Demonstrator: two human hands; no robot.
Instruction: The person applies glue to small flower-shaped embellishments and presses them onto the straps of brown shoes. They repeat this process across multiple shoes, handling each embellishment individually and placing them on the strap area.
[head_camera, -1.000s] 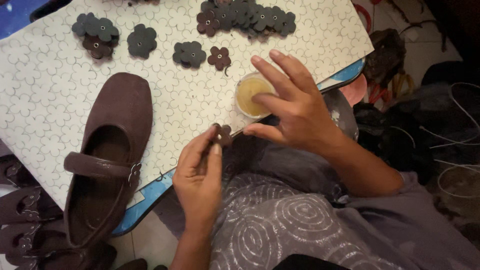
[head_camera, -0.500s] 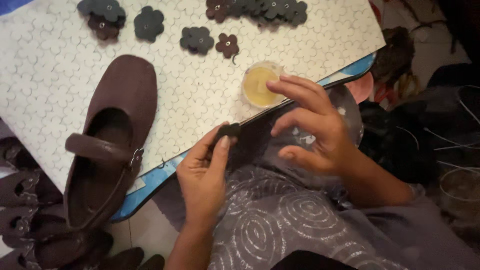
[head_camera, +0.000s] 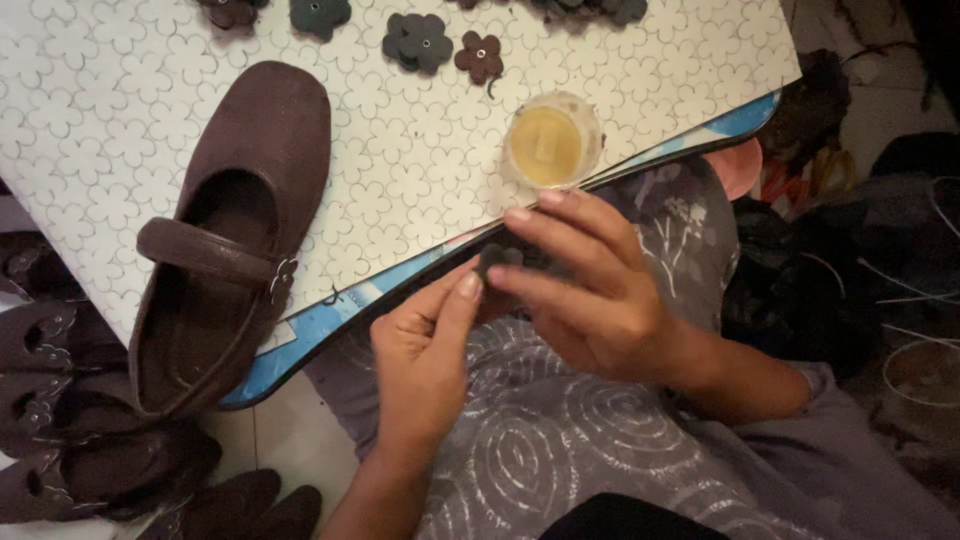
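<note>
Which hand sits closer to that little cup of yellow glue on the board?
Right. The right hand lies just below the glue cup, fingers stretched toward it, while the left hand pinches the small dark flower piece lower down.

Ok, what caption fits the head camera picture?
Both hands, left hand and right hand, pinch a small dark flower piece beside a brown shoe.

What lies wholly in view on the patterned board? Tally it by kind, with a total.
Brown shoe: 1
Cup of yellow paste: 1
Flower-shaped cut-outs: 2, one grey, one brown
Total: 4
</note>
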